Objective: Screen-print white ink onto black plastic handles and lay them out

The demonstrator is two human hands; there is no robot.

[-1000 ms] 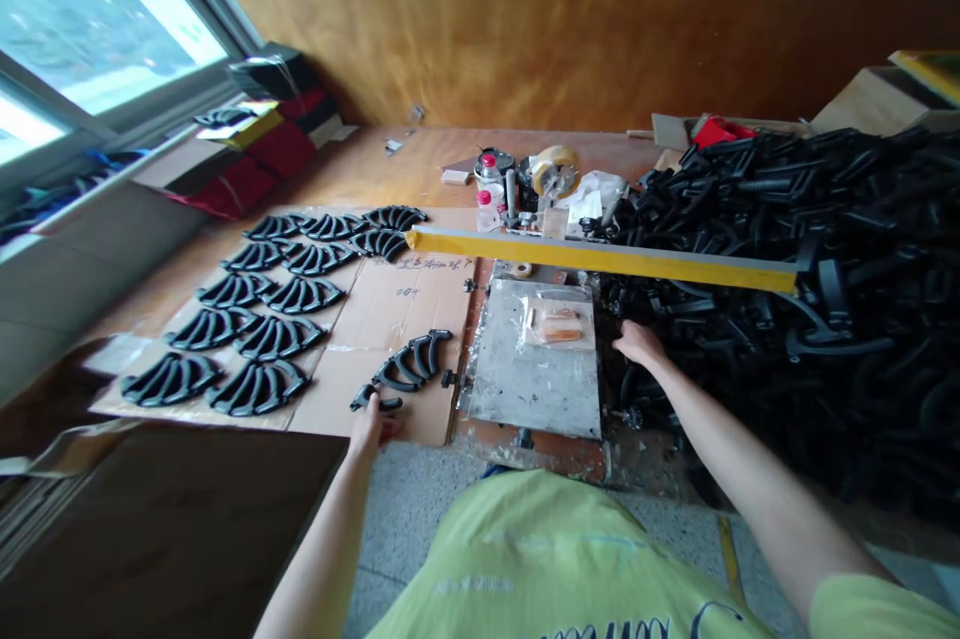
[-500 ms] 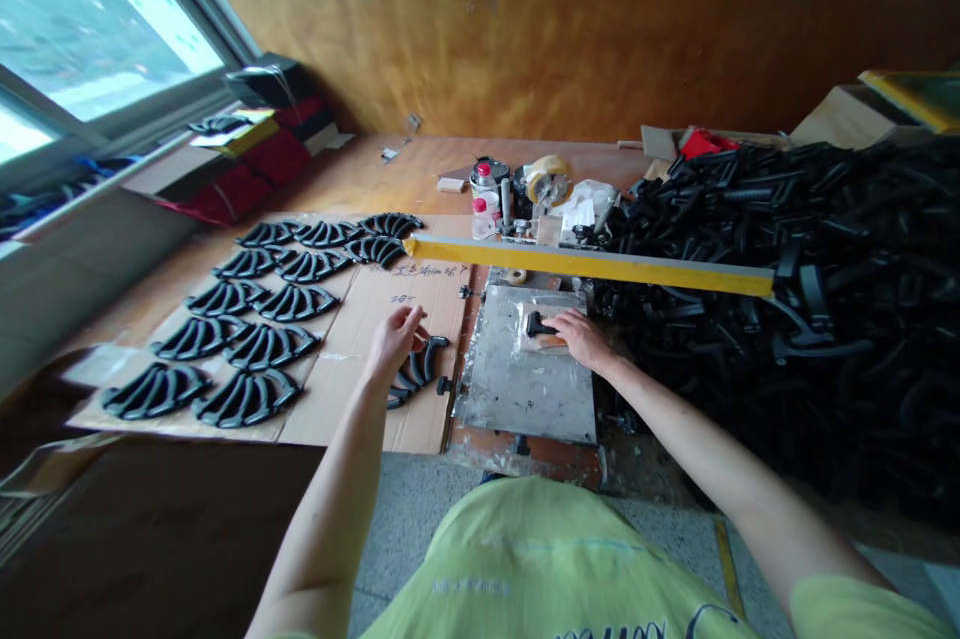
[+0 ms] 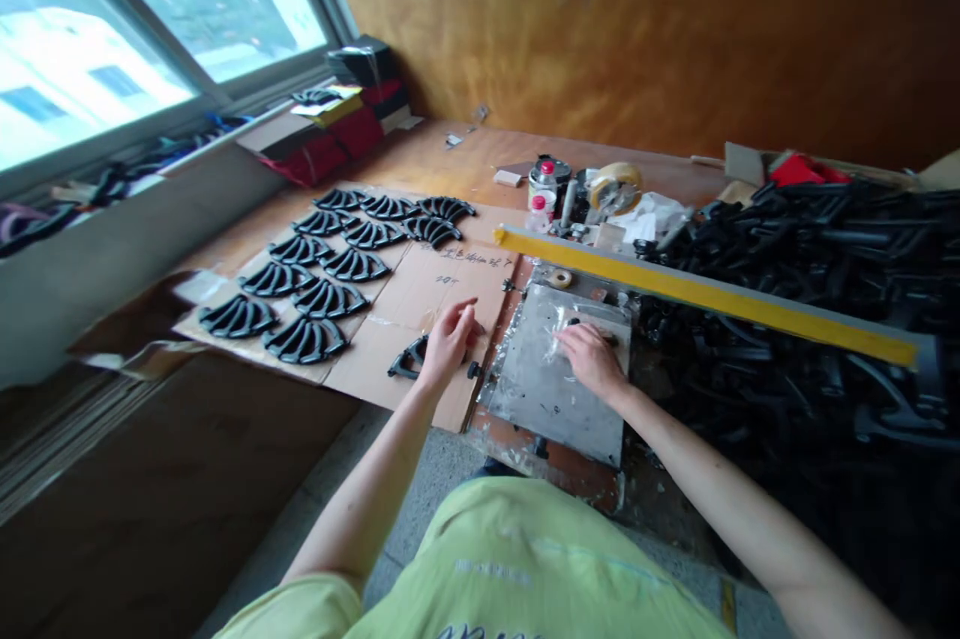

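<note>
My right hand [image 3: 592, 359] is over the grey metal plate [image 3: 551, 399], its fingers on a small black part [image 3: 609, 338] in the clear-wrapped spot near the plate's far side. Most of that part is hidden under the fingers. To the left, my left hand [image 3: 450, 341] hovers over the cardboard sheet [image 3: 409, 304], fingers loosely apart and nothing visible in them. Just behind it, a small group of black curved parts [image 3: 409, 359] lies on the cardboard, partly covered by the hand. Further left, similar curved parts [image 3: 306, 339] are laid out in fan-shaped groups.
A long yellow-edged bar [image 3: 697, 291] crosses above the plate's far side. A big heap of black parts [image 3: 780, 399] fills the right. Red-capped bottles [image 3: 538, 214] and a tape roll [image 3: 615, 191] stand behind. Boxes [image 3: 352, 134] sit by the window.
My right hand went from the heap to the plate with a black part. My left hand let go of a part at the cardboard's front and rose toward the plate. The view swung left.
</note>
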